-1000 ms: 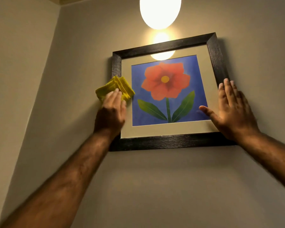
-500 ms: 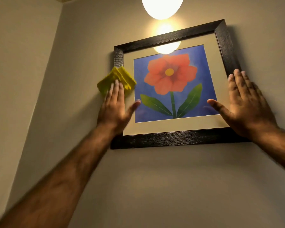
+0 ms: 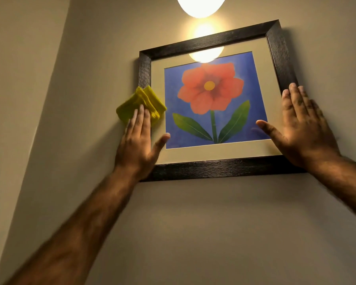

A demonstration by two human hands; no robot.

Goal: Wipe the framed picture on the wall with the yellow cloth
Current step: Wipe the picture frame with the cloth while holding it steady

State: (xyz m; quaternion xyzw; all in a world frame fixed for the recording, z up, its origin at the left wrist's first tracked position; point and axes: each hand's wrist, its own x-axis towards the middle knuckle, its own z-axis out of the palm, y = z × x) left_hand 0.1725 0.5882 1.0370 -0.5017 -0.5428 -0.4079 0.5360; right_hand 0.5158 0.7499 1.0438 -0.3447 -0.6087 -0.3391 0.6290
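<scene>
Left hand [image 3: 137, 149] flat, fingers extended, pressing yellow cloth [image 3: 141, 104] on framed picture [image 3: 214, 167] left edge (folded, apparently). Right hand [image 3: 302, 128] open-palmed against its right edge, gripping nothing.

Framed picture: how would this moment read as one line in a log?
left hand flat, pressing yellow cloth on left frame edge | right hand flat, steadying framed picture at right edge | lamp lit above

No legible text, labels, brands or numbers anywhere in view. Framed picture [image 3: 212, 99] bears only a painted red flower with green leaves on blue; no caption or signature can be read on it.
</scene>
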